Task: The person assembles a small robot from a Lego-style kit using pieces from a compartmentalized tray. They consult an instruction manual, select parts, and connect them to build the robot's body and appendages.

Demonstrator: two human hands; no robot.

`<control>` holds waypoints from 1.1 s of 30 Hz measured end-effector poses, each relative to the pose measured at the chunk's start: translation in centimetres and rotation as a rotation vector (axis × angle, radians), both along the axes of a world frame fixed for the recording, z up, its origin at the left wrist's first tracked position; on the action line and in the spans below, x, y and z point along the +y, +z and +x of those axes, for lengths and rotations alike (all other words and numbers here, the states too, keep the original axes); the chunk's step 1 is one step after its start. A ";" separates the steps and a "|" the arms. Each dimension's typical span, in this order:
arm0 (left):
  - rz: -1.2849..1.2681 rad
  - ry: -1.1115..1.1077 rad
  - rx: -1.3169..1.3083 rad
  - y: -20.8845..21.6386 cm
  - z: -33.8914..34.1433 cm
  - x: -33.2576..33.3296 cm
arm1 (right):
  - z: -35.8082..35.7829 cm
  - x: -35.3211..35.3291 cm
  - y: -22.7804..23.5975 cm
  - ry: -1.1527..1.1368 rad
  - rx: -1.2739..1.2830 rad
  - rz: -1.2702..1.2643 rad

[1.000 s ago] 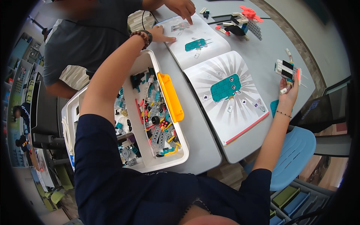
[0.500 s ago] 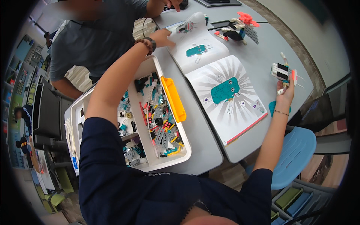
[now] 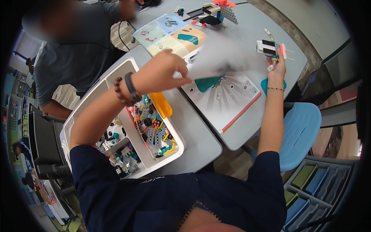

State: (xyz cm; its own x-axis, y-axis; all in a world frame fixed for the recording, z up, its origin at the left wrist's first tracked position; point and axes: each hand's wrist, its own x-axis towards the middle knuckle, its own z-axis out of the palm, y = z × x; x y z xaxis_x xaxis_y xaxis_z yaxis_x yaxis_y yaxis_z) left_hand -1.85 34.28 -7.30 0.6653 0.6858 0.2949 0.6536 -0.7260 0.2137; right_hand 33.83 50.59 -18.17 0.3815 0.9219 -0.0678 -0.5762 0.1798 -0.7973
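My left hand [image 3: 164, 71] pinches the edge of a lifted page [image 3: 222, 58] of an instruction booklet. Motion blurs the page, which arches over the booklet's right side [image 3: 232, 106], where a teal figure on grey rays is partly covered. Beyond my left wrist lies a colourful booklet page [image 3: 170, 34] with blue, yellow and orange panels. On the right, my right hand [image 3: 277, 67] grips a small brick model [image 3: 267, 47] of white and black bricks, with a coral plate and thin rods. A teal piece [image 3: 264, 86] rests on the table beside my right wrist.
A white parts tray [image 3: 177, 149] with loose bricks stands under my left forearm, a yellow piece [image 3: 160, 104] at its rim. Another brick build [image 3: 214, 17] sits at the far side. A person [image 3: 77, 54] is at the far left; a blue chair [image 3: 297, 135] stands at right.
My left hand has come nearer and swung the page up and rightward, uncovering the coloured panels. My right hand still holds the brick model. The whole view has shifted slightly.
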 end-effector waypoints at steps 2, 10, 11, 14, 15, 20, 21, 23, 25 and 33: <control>-0.263 -0.036 0.049 -0.9 1.2 -0.3 | 0.4 0.5 -0.3 0.007 -0.005 -0.048; -0.728 0.071 0.081 -0.4 2.8 6.7 | 0.7 -0.6 0.2 -0.065 -0.023 -0.030; -0.687 0.335 0.131 0.7 3.1 8.9 | 0.6 -0.6 0.2 -0.064 -0.023 -0.024; -0.197 0.461 0.303 -3.4 -1.3 18.1 | -0.3 0.5 -0.2 0.013 -0.044 -0.007; -0.362 0.562 0.310 -2.9 0.7 18.6 | 0.7 0.2 -0.5 -0.041 -0.033 -0.026; -0.129 0.750 0.457 -10.2 -4.7 27.8 | -0.4 0.6 -0.3 0.026 -0.021 -0.015; -0.033 0.711 0.439 -8.5 -3.0 26.2 | 0.0 0.2 -0.2 -0.005 -0.025 -0.022; -0.074 0.664 0.362 -8.6 -2.5 27.2 | 0.4 0.1 -0.1 -0.032 -0.028 -0.032; 0.021 0.666 0.282 -11.0 -3.9 28.8 | 0.1 0.1 0.0 -0.011 -0.034 -0.021; 0.022 0.574 0.071 -11.0 -2.8 27.4 | 0.2 -0.6 0.1 -0.030 -0.096 -0.040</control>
